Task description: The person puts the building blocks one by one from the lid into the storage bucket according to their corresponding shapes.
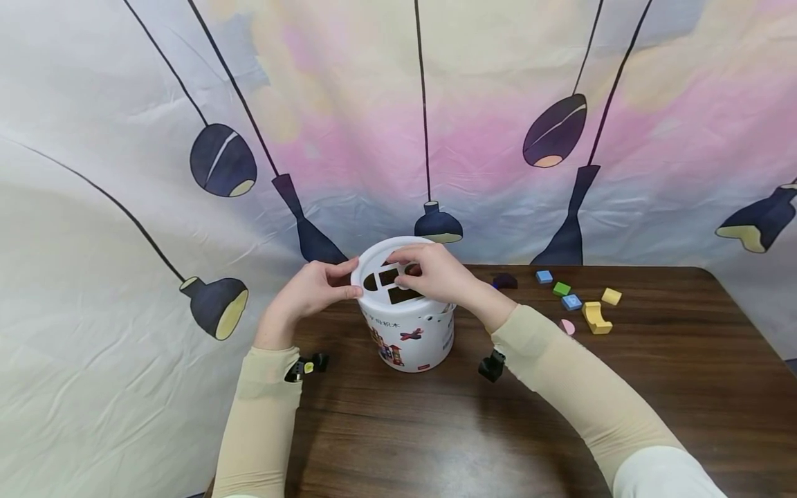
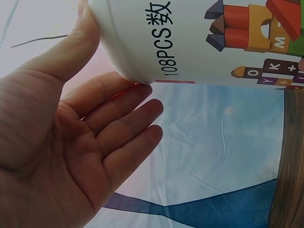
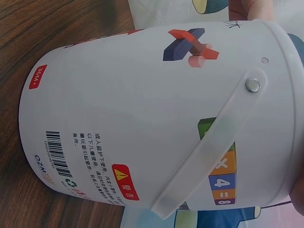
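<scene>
White lid [image 1: 376,299]: left hand [image 1: 308,294] touching, fingers [image 2: 130,124] extended; right hand [image 1: 436,275] arched above, grip unclear.

There is wide room on the wooden table [image 1: 398,436] in front of the white toy-block bucket [image 1: 407,349], between the two arms. The left wrist camera [image 1: 306,366] and right wrist camera [image 1: 492,365] stick out into that way. The left hand [image 1: 308,294] blocks the left rim. The right hand [image 1: 438,273] covers part of the lid [image 1: 372,265], but the half-round hole [image 1: 370,282] shows in full. A handle strap [image 3: 206,147] slants across the bucket's side. Past the right wrist, the yellow arch block [image 1: 596,319] and pink half-round block [image 1: 566,326] are in the way. The painted cloth [image 1: 367,117] shuts off the back.
</scene>
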Demonstrator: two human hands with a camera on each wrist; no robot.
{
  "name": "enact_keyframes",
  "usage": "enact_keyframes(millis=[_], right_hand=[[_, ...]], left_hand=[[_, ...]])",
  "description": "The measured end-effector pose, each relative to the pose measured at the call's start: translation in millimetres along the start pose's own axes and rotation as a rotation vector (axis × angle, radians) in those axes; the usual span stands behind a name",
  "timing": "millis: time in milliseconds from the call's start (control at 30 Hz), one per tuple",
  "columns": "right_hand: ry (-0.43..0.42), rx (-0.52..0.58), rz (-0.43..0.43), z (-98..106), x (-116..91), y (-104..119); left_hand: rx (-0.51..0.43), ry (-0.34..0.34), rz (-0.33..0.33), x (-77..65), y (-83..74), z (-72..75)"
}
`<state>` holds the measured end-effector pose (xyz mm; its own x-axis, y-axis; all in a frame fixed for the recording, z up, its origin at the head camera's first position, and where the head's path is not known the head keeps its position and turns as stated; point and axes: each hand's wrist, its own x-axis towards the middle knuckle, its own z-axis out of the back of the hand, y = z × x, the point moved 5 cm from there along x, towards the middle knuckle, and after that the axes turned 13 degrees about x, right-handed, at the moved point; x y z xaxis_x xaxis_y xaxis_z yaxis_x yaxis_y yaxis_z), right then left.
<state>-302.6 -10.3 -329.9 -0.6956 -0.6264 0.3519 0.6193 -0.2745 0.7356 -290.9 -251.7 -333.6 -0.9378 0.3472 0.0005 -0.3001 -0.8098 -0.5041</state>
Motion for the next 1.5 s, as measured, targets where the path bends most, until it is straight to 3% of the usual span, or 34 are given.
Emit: enact_keyframes(millis=[633, 833, 967, 1100, 1267, 1500], right_hand=[[-0.021, 0.045, -0.018, 2.3, -1.8, -1.7], [-0.082, 0.120, 0.007, 14.3, -10.5, -6.8], [-0.163, 0.176, 0.038, 31.2, -24.5, -15.3], [-0.234, 0.185, 0.014, 52.3, -45.3, -29.9], [-0.283, 0.190, -0.091, 78.6, -76.4, -54.2], [-0.285, 0.156, -0.235, 103.5, -124.2, -89.0]], left_hand=[[0.023, -0.003, 0.008, -0.8, -0.1, 1.2], [0.031, -0.013, 0.009, -0.6, 0.3, 1.8], [0.029, -0.010, 0.013, -0.2, 0.5, 1.3], [0.027, -0.009, 0.008, 0.3, -0.3, 0.4], [0.020, -0.006, 0.014, 0.6, -0.9, -0.1], [0.010, 0.005, 0.023, 0.7, -0.5, -0.5]])
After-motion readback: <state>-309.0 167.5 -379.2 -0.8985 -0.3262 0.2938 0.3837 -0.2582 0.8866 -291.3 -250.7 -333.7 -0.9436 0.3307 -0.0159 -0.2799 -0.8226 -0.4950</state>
